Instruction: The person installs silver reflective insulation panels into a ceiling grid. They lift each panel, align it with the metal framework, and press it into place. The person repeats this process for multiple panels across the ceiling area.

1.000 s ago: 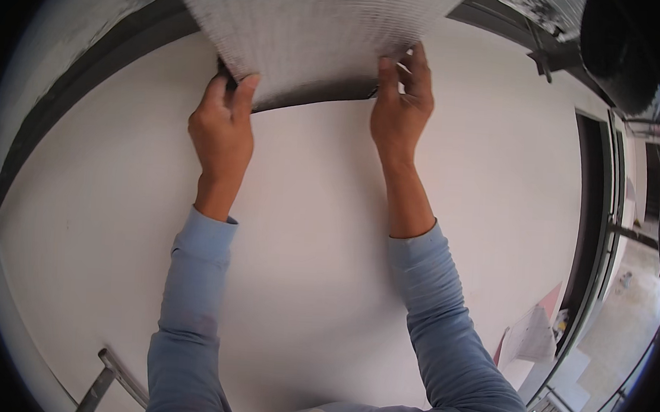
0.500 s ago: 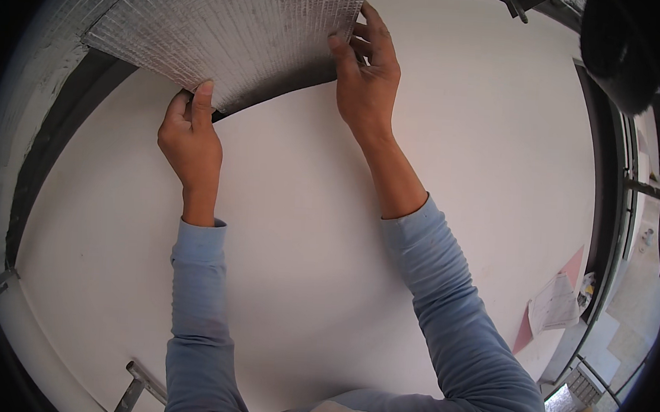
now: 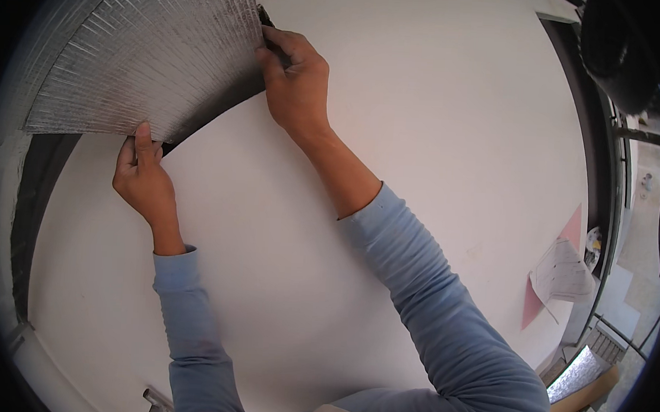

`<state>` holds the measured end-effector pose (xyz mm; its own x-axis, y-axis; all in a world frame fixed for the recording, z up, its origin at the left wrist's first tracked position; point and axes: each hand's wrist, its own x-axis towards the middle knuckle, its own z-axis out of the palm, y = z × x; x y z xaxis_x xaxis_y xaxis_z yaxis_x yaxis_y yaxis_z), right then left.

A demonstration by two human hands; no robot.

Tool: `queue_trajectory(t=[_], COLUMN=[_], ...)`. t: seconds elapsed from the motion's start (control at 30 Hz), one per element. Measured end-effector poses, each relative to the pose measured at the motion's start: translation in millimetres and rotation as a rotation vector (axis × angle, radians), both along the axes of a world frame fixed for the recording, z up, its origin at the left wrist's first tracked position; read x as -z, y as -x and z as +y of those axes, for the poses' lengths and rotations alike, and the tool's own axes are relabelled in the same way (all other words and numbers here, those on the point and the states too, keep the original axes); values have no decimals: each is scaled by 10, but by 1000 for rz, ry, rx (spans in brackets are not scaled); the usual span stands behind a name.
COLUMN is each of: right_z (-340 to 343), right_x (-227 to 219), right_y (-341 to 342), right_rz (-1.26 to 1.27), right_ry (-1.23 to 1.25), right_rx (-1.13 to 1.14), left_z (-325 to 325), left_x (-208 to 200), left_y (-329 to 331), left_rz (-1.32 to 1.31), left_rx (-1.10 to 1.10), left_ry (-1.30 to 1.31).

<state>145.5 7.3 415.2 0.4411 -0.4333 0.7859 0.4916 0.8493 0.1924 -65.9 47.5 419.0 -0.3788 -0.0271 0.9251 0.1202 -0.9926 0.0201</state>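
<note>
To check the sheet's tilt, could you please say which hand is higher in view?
The right hand, on the right side of the silver sheet; the left hand grips it lower down.

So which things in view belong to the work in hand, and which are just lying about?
In hand:
- silver ribbed sheet, held at its edges by left hand and right hand

Apparently lying about, untouched:
- creased paper sheet, right
- pink piece behind it
- brown strip, lower right

Probably a building site: foil-faced sheet [image 3: 151, 62], white surface [image 3: 423, 129], metal tube [image 3: 160, 401].
</note>
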Motion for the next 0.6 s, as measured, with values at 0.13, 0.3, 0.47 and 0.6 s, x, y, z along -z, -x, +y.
queue_trajectory(t=[0.13,0.3,0.47,0.6], right_z=[-11,-36,-163,-233], right_x=[-2,37,63,83], right_y=[35,-149,-366,-425], right_rz=[9,29,-128,-53], right_ry=[-32,12,189,210], right_rx=[-95,274,-28,43], left_z=[4,1,4,34], left_x=[0,-7,6,1], left_y=[5,-7,-17,-10], left_rz=[4,17,33,38], left_rx=[44,16,-69,-42], left_ry=[-7,-1,-15,-14])
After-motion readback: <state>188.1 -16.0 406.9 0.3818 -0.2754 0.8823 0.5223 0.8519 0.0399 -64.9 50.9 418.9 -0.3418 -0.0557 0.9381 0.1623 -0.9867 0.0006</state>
